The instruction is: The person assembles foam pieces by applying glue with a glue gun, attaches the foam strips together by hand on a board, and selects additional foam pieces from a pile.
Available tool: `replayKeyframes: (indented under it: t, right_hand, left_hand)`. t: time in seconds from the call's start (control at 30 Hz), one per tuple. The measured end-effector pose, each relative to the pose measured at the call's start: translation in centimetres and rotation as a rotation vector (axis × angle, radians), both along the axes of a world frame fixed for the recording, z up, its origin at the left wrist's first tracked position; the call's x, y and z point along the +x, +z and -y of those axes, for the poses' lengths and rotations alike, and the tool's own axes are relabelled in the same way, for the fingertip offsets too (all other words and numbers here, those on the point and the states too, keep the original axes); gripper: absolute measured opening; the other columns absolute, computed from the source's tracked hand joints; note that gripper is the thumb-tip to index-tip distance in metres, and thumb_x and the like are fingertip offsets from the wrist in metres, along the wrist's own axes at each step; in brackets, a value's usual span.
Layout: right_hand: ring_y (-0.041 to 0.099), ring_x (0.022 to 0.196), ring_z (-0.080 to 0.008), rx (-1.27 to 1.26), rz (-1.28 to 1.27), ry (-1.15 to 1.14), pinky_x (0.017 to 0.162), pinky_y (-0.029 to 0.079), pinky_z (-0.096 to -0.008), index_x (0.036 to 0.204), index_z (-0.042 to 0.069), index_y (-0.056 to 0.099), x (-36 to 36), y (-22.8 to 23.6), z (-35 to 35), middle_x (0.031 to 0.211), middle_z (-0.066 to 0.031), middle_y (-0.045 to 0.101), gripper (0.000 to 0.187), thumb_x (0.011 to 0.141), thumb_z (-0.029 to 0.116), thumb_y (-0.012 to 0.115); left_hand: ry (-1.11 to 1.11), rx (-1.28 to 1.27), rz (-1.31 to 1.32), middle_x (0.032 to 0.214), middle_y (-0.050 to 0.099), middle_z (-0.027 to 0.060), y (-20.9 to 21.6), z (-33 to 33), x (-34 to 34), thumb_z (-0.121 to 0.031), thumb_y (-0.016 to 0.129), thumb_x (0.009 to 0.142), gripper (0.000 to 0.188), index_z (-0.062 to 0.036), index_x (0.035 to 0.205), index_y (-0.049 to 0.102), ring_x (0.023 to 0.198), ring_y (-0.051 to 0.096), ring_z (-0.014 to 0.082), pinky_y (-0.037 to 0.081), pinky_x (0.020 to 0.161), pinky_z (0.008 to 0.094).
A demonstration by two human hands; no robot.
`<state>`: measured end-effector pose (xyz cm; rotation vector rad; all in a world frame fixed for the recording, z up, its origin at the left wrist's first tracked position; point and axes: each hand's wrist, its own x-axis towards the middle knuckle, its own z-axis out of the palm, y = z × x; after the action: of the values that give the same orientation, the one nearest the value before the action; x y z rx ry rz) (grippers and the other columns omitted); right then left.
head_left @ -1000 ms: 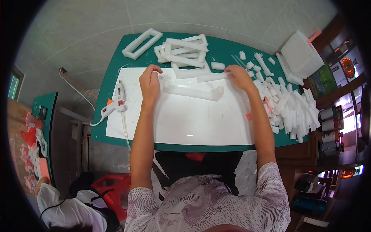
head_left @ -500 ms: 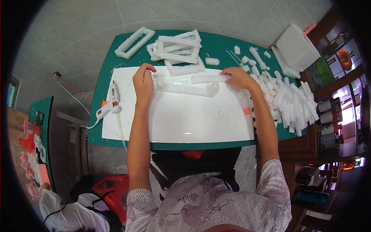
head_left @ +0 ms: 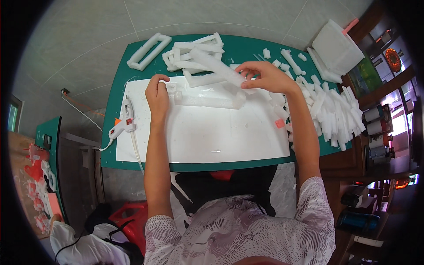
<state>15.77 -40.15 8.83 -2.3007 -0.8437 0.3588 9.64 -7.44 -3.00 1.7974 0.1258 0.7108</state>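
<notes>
My right hand point(head_left: 265, 77) has its thumb and fingers around the right end of a white foam strip point(head_left: 214, 65), which is raised and tilted with its far end up to the left. Below it, on the white board point(head_left: 207, 137), lies another foam strip point(head_left: 207, 102) with a short block at each end. My left hand point(head_left: 157, 96) is curled beside the left end of that piece, its fingertips mostly hidden; whatever is in them cannot be made out. To the left of it rests a white hot glue gun point(head_left: 126, 115) with its cord trailing.
Several foam frames point(head_left: 149, 51) lie along the back of the green table point(head_left: 247, 43). A heap of foam strips point(head_left: 335, 117) covers the right side, with a large white foam box point(head_left: 335, 51) behind it. At lower left another person's white sleeve point(head_left: 84, 243) shows beside a red stool point(head_left: 132, 225).
My right hand has lifted the foam strip off the board and swung it up and left. My left hand stays curled at about the same place.
</notes>
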Motion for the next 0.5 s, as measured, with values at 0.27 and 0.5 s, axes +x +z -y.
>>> replayKeyframes:
  t: [0.27,0.5]
  right_hand:
    - [0.061,0.090,-0.0179,-0.033,0.036,0.003,0.075,0.052,-0.0310,0.120,0.012,0.071,-0.4,-1.2,-1.0,0.100,-0.0048,0.067,0.044,0.081,0.027,0.085]
    - [0.061,0.089,-0.0184,-0.111,0.059,0.005,0.076,0.055,-0.0316,0.120,0.013,0.072,-0.6,-1.6,-1.1,0.102,-0.0063,0.069,0.045,0.079,0.027,0.086]
  left_hand:
    - [0.058,-0.084,0.067,0.089,0.061,0.0060,0.3,0.3,0.2,-0.002,0.043,0.086,0.025,-0.0007,0.099,0.065,0.063,0.047,0.0091,0.039,0.059,0.0271]
    - [0.035,-0.075,0.092,0.095,0.062,0.0075,0.5,0.5,0.4,-0.001,0.043,0.086,0.025,0.0000,0.099,0.065,0.063,0.047,0.0099,0.040,0.060,0.0267]
